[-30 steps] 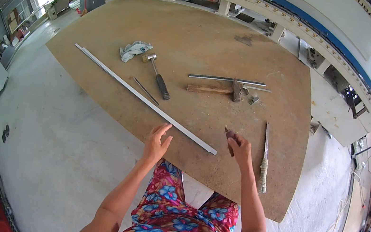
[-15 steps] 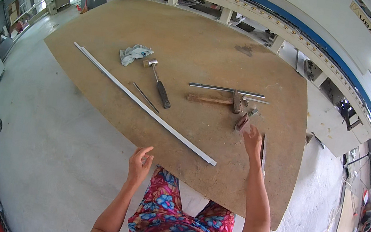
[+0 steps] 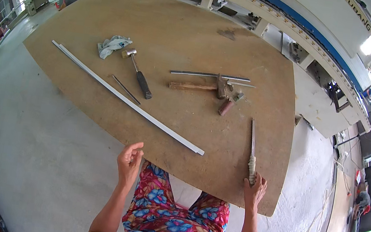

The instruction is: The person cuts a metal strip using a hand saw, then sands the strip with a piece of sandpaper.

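Note:
My right hand (image 3: 254, 191) is at the near right of the wooden board, its thumb and fingers around the lower end of a long, thin tool's pale wrapped handle (image 3: 251, 168). The tool looks like a file; its tapered metal blade (image 3: 253, 135) lies on the board, pointing away from me. By the board's front edge hovers my left hand (image 3: 129, 161), empty, its fingers loosely curled and apart. A long white metal strip (image 3: 130, 101) lies diagonally in front of it. Farther off rests a reddish-brown block (image 3: 226, 106), beside the head of a wooden-handled hammer (image 3: 193, 86).
A black-handled mallet (image 3: 142, 80), a thin dark rod (image 3: 126, 90), a crumpled cloth (image 3: 112, 46) and a dark metal strip (image 3: 210, 75) lie on the board (image 3: 160, 26). Behind it stands a large white and blue machine (image 3: 303, 33). Someone crouches at far right.
My right hand has left the reddish-brown block on the board and come back toward me to the file's handle. My left hand has barely moved. The view has shifted slightly.

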Demonstrator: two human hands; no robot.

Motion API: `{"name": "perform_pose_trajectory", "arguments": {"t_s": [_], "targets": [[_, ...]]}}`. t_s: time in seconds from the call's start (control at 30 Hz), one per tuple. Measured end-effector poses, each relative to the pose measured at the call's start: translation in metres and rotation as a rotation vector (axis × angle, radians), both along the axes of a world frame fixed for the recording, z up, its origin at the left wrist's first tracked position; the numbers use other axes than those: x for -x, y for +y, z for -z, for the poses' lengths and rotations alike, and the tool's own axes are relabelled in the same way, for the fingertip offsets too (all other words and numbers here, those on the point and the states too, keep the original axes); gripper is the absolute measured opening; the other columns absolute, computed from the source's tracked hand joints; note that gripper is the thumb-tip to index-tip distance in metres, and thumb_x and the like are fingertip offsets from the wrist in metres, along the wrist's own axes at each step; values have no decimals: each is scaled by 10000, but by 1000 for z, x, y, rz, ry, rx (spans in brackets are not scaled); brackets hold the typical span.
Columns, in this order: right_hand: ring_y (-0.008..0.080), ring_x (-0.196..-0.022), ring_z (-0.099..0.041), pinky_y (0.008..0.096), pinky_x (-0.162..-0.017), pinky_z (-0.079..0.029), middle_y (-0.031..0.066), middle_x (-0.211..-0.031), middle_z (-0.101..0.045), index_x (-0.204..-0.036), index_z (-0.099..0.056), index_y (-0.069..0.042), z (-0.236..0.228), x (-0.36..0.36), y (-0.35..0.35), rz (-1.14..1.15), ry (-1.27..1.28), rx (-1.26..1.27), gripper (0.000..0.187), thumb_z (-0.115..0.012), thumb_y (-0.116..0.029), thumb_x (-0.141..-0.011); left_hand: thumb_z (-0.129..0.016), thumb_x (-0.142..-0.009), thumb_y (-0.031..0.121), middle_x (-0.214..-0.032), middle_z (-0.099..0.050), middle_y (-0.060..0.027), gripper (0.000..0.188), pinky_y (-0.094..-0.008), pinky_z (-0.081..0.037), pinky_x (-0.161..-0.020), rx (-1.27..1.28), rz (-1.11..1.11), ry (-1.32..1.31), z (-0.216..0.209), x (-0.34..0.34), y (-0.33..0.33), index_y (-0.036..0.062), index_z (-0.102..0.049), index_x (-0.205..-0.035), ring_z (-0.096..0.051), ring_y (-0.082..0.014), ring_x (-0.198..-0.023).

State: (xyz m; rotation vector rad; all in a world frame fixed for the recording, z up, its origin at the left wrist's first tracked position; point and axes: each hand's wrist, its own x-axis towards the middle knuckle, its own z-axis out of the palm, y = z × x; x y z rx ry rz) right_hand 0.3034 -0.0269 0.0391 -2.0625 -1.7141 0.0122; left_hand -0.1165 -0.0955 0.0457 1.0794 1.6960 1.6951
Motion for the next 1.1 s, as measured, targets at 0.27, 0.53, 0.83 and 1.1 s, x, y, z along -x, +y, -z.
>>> {"name": "perform_pose_trajectory", "arguments": {"t_s": [0.27,0.53,0.83,1.1], "targets": [[379,-933,-589,454,-808,-477,186,-1019,-589,-1141,-610,-36,17,15,21,-109,114,-63,398,-716,-125,-768,-533,-947,266,-690,-553,-62,332,-393,-465,-836,-487,531,-560,-153,-36,-20,48,-555,-698,-504,-152,-623],[356,-1020,-594,473,-832,-481,168,-1173,-565,-1318,-519,-129,10,49,51,-79,102,-61,574,-734,-246,-800,-548,-914,454,-542,-379,-5,537,-478,-475,-718,-1009,1056,-830,-264,-29,-95,93,-414,-539,-312,-139,-434],[344,-1096,-554,475,-871,-467,143,-1228,-547,-1354,-500,-188,23,42,55,-85,121,-137,592,-718,-248,-807,-555,-929,499,-514,-308,-4,595,-523,-511,-845,-1025,1138,-646,-268,-20,-120,86,-427,-521,-295,-133,-411],[303,-1085,-558,447,-901,-459,150,-1237,-558,-1350,-515,-146,17,39,53,-156,185,-241,510,-660,-256,-874,-580,-914,494,-528,-360,-17,558,-503,-526,-810,-1033,1170,-621,-265,-23,-124,76,-480,-558,-334,-140,-425]]}}
